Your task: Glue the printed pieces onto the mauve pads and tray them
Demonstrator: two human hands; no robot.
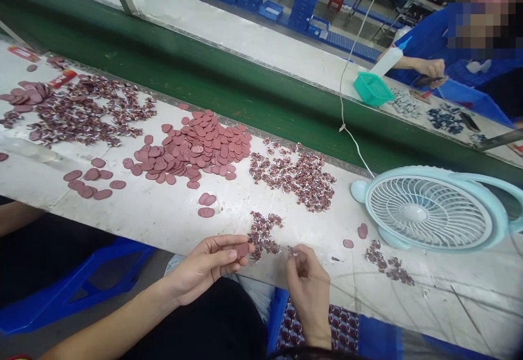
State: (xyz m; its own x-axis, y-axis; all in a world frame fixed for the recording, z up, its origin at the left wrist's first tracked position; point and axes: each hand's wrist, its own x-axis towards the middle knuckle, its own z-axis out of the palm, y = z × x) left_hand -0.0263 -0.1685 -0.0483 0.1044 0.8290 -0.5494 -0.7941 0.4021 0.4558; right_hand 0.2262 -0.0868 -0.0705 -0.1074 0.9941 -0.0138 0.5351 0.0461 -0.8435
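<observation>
The left hand [210, 262] holds an oval maroon disc [242, 249] between thumb and fingers, its long axis running roughly toward the right hand [308, 270], which pinches a small brown-and-white piece [291, 250] to the disc's right, apart.

The left grip [204, 268] holds a reddish oval piece [242, 249], the right grip [309, 279] a tiny part [292, 251], near a small pile [262, 233].

Head-worn view, close, facing forward and down over worktable [171, 207].
</observation>
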